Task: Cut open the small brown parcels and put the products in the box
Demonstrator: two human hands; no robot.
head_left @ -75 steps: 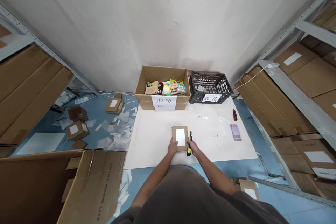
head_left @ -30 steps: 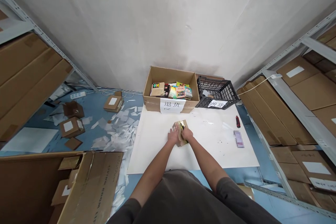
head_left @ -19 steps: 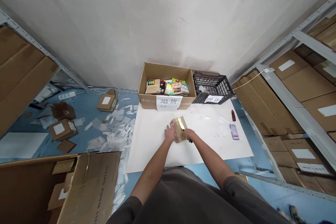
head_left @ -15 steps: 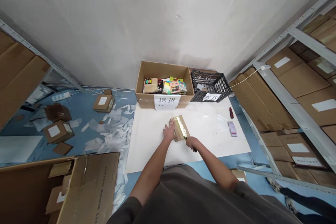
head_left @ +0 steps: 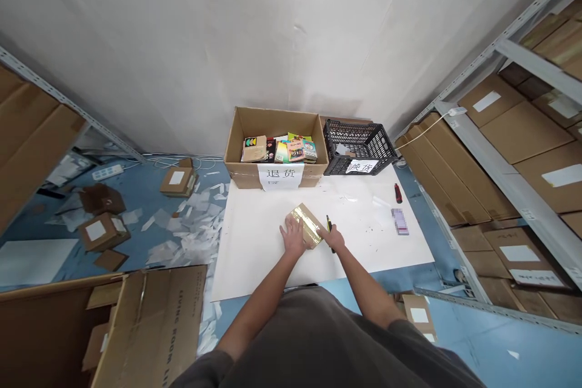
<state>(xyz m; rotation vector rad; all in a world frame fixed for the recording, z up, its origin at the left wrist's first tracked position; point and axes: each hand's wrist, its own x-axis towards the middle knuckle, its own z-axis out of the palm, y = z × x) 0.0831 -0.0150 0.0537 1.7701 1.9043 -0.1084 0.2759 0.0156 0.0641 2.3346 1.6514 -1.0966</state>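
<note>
A small taped cardboard box (head_left: 309,224) lies at an angle on the white tabletop, shiny tape running across its top. My left hand (head_left: 294,237) is against the box's near left side, with its fingers spread. In my right hand (head_left: 334,239) is a black and yellow utility knife (head_left: 328,221), pointing away from me and clear of the tape. The right hand's fingertips are at the box's right edge; whether they press on it I cannot tell.
Behind stand a large carton (head_left: 245,176) of small books and a black plastic crate (head_left: 335,165). A red tool (head_left: 398,193) lies right on the white table (head_left: 254,254). Paper scraps (head_left: 200,218) cover the floor left; shelves of boxes (head_left: 518,254) stand right.
The box has turned and the knife has come off its tape, now pointing away from me. My left hand has shifted nearer to me along the box. A person's legs at lower right have moved off.
</note>
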